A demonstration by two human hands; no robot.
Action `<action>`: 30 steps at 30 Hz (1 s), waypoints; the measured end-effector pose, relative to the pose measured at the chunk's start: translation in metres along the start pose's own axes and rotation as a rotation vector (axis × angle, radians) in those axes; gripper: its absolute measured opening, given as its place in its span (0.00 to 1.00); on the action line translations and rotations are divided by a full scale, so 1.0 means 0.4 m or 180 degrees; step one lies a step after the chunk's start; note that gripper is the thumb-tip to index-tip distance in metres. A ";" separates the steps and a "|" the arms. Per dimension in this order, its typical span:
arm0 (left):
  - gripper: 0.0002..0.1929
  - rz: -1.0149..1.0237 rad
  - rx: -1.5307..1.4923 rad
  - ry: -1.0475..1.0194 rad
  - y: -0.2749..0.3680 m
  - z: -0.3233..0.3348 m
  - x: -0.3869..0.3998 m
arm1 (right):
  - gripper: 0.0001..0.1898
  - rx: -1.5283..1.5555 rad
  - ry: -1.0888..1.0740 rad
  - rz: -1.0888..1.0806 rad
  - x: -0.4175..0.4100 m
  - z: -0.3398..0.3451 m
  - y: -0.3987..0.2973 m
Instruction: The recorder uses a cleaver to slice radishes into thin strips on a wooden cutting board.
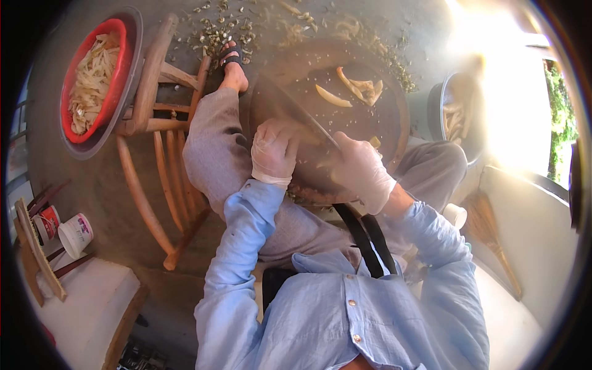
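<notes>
In front of me lies a large round wooden chopping board (388,125), sprinkled with small white bits. My right hand (363,171), in a thin clear glove, grips the handle end of a broad-bladed knife (291,108). Its blade slants up and left across the board. My left hand (276,150), also gloved, is curled beside the blade; a blurred yellowish patch lies by its fingers, and whether they hold it cannot be told. Beyond the blade rest a pale yellow vegetable strip (334,96) and a curled, peel-like piece (363,87). A smaller piece (374,142) sits near my right hand.
At left, a red basin (121,46) of pale strips sits in a grey basin (137,51), beside a wooden chair (143,185). A tub (437,111) of long pale pieces stands right, near a broom (483,217). Scraps (222,32) litter the floor by my sandalled foot (232,69).
</notes>
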State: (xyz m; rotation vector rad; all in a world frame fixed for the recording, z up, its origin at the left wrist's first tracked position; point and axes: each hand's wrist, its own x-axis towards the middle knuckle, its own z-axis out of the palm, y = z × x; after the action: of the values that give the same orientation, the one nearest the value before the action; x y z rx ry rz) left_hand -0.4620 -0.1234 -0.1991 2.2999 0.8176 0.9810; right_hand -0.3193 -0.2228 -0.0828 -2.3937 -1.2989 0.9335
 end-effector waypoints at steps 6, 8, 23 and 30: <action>0.20 -0.0552 -0.0177 0.0169 0.019 -0.017 0.024 | 0.05 0.0886 -0.0024 -0.0120 0.007 -0.007 0.053; 0.31 -0.1315 -0.0717 0.0451 0.018 -0.008 0.056 | 0.05 0.1119 0.0062 -0.0015 -0.003 -0.004 0.061; 0.15 -0.2080 -0.1361 0.0844 -0.006 -0.008 0.037 | 0.04 0.0107 0.0260 -0.0626 -0.065 -0.036 0.072; 0.10 -0.2101 -0.1657 0.1021 0.007 0.008 0.007 | 0.04 0.0113 -0.0221 -0.0480 -0.063 -0.044 0.077</action>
State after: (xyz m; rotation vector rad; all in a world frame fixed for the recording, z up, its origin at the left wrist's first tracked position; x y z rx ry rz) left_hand -0.4569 -0.1240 -0.1981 1.3159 1.1782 1.0867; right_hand -0.2976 -0.2594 -0.0744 -2.2194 -1.4523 0.9947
